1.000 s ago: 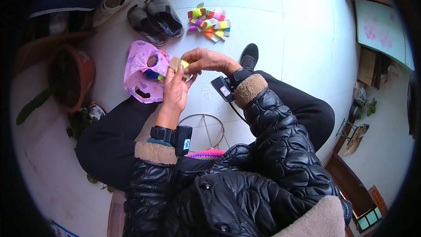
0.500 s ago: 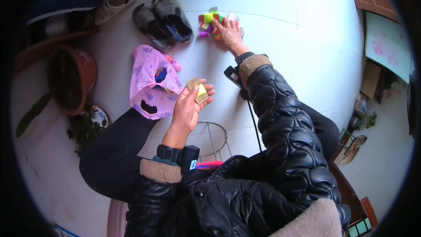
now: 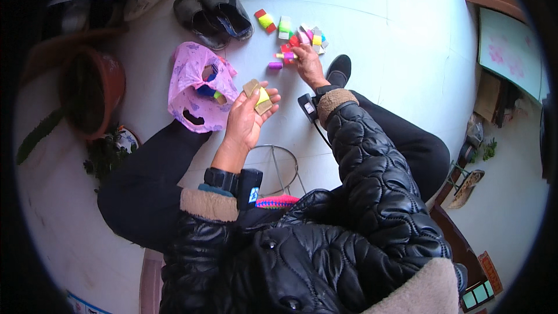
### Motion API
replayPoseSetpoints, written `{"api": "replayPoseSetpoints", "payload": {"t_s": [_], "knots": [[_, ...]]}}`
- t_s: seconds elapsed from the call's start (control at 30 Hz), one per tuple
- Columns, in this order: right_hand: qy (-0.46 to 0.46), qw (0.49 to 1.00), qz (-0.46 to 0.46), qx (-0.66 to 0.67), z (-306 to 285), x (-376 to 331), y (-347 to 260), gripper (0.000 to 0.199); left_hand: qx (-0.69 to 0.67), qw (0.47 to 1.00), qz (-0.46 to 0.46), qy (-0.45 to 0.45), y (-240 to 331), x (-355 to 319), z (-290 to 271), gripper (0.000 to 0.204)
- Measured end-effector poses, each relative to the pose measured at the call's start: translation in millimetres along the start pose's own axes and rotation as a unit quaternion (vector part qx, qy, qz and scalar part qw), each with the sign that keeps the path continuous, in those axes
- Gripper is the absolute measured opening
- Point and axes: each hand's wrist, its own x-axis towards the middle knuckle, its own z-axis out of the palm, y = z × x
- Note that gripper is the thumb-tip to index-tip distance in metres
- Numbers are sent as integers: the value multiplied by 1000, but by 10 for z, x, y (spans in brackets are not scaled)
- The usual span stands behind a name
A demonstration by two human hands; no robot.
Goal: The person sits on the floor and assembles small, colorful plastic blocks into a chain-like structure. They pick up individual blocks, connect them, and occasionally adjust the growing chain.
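My left hand is closed around a tan card with yellow thread wound about its middle, thumb on top and palm turned up. Further out, over the floor, my right hand has its fingertips on a small purple-and-yellow piece, seemingly pinching it. Just left of that hand lies a short purple spool. Beyond the fingers, a red card wound with yellow and a pale card wound with green lie apart from a loose heap of coloured pieces.
A pink patterned plastic bag with coloured things inside stands left of my left hand. Dark worn shoes sit beyond it. A round wire stool frame stands between my legs. Potted plants line the left side.
The coloured pieces are spread out, with the red-and-yellow card apart at the left. My right hand has moved nearer to me. My left hand keeps its tan card.
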Motion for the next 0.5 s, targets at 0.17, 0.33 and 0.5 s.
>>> {"api": "replayPoseSetpoints", "payload": {"t_s": [0.17,0.33,0.5], "knots": [[-248,865,212,382,-555,-87,-401,30,-4,1000,22,-4,-7,2,31,30],[-397,813,189,382,-1142,-184,-989,34,-7,997,74,-15,57,-38,49,31],[-472,795,129,359,-1419,-420,-1476,34,-79,992,90,-40,110,-121,-18,33]]}}
